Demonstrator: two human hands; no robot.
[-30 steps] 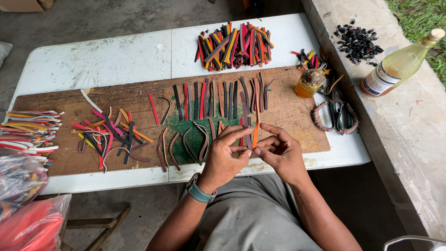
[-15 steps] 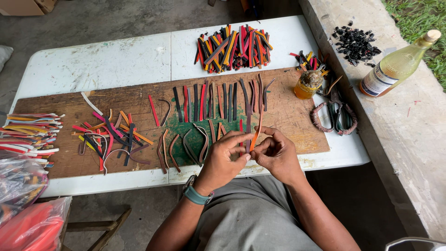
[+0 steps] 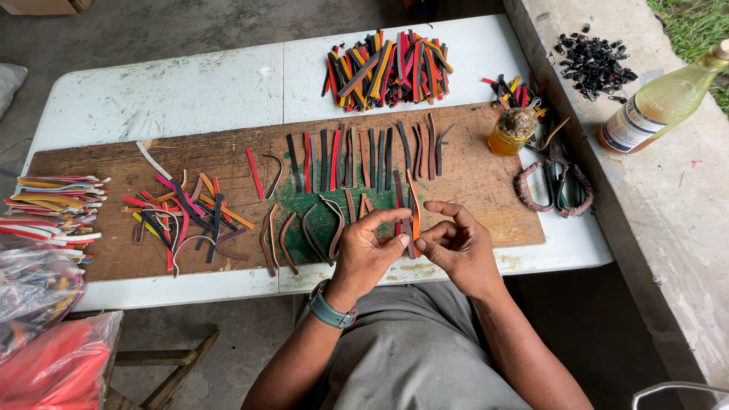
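Nearest you, over your lap and just past the front edge of the white tabletop [image 3: 190, 95], your two hands meet. Your left hand [image 3: 366, 254] (the one with the teal wristband) curls toward your right hand [image 3: 456, 244], and between them they pinch an orange strip [image 3: 414, 205] together with a darker one at the lower end. The orange strip stands nearly upright from your fingertips, its free end pointing away from you over the wooden board [image 3: 478, 175].

Room to move is tight at the front: the board's near edge runs just beyond your knuckles, with only a narrow band of white tabletop before the drop to your knees. To your left, a bare patch of board lies between your left hand and the curved brown strips [image 3: 277, 239], and farther left sits a tangle of mixed-colour strips [image 3: 186, 216]. At the far left edge, a fan of striped strips [image 3: 49, 209] overhangs plastic bags [image 3: 45, 319].

Beyond your hands, a row of straight strips [image 3: 357, 156] lies side by side across the board, well apart from your grip. To the right stand a small amber jar [image 3: 510, 133] and looped tools [image 3: 554, 186] near the tabletop's right edge, against a concrete ledge [image 3: 661, 220] that carries a bottle [image 3: 661, 99]. Farthest off, a heap of coloured strips [image 3: 387, 68] rests on the white surface.
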